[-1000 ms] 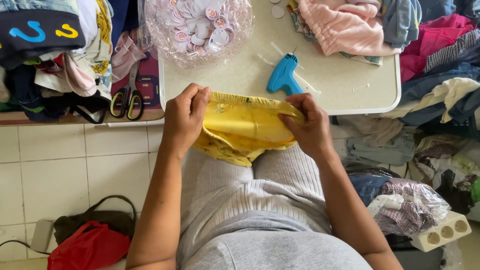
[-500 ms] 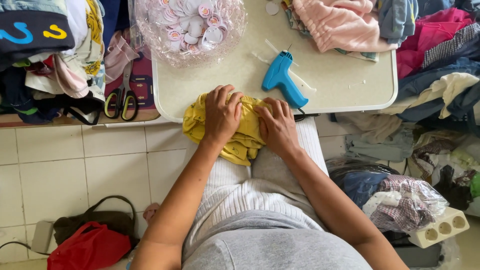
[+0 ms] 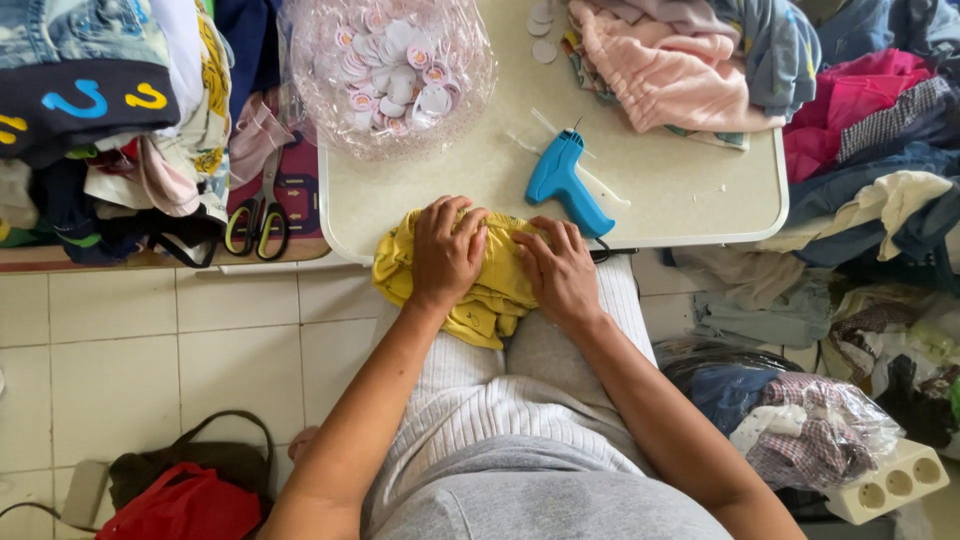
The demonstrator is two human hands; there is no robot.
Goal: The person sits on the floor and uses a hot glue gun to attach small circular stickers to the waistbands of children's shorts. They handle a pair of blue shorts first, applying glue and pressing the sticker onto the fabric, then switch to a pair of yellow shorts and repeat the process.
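Head view, only 1 camera. We see both hands flat on the yellow garment [image 3: 478,290], which sits bunched at the near edge of the desk [image 3: 690,190], centre of frame, partly hanging over our lap.

Change: 1.0 s ago the cloth was stretched between 2 raised hands; 0.5 s ago it dropped to the desk edge; now it is pressed down and more compact.

Left hand [image 3: 445,252]: palm down, fingers spread on top of the cloth, no closed grip, just pressing. Right hand [image 3: 558,272]: same, flat on the cloth's right side.

Our read: folding or flattening is under way, not finished.

Blue tagging gun [image 3: 566,183] lies just above the right hand, untouched. Bag of round tags [image 3: 388,72] upper centre. Scissors [image 3: 256,215] left, well apart.
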